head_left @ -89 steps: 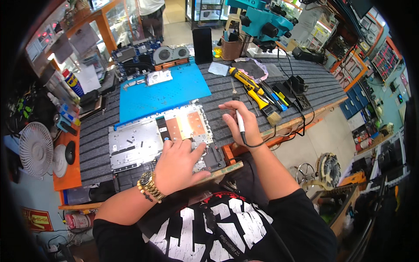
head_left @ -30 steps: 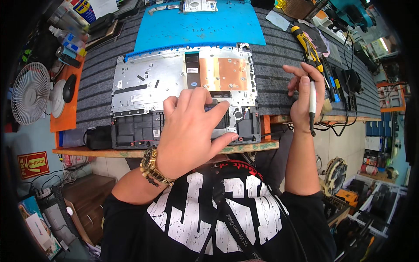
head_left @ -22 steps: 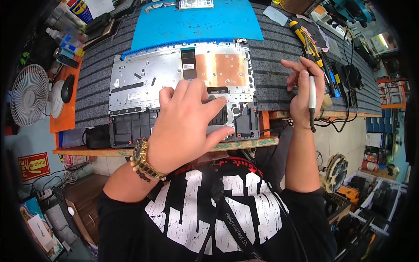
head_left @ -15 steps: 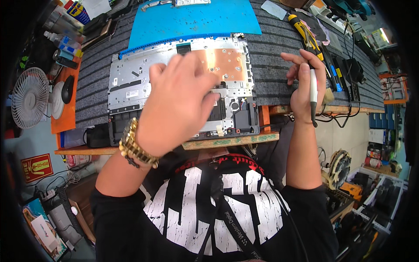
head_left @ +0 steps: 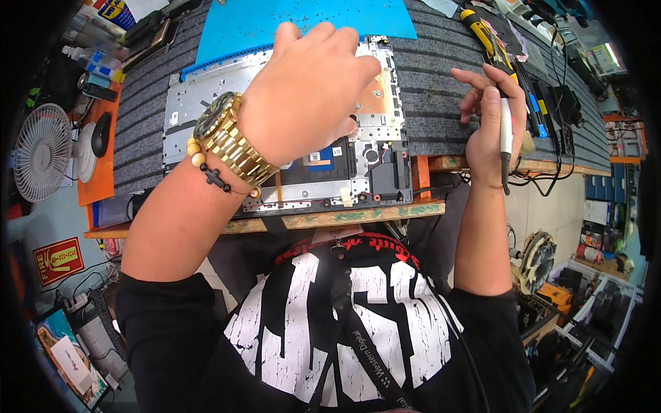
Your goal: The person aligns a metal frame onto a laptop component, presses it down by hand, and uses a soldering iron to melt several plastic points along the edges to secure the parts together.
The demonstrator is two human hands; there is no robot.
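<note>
An opened laptop chassis [head_left: 180, 144] lies on the bench in front of me, silver with a copper-coloured patch [head_left: 375, 100] and black lower parts. My left hand [head_left: 303, 89] is over its middle, fingers curled downward and the thumb beneath. The fingertips are hidden, so anything between them cannot be made out. A gold watch [head_left: 237, 144] and a beaded bracelet [head_left: 213, 179] circle that wrist. Off the chassis to the right, my right hand [head_left: 490, 127] holds a white-and-grey pen-shaped tool [head_left: 506, 131] with a dark cord at its lower end. Its other fingers are loosely bent.
A blue mat [head_left: 303, 24] lies behind the chassis on the grey striped bench covering [head_left: 434, 103]. At the right are a yellow-and-black tool [head_left: 478, 27], a brush [head_left: 527, 143] and black cables [head_left: 551, 180]. A white fan [head_left: 45, 151] and a black mouse [head_left: 101, 138] are at the left.
My left hand has moved away from me and slightly right over the chassis, uncovering a blue-labelled part near its front. The right hand keeps the tool and has shifted slightly.
</note>
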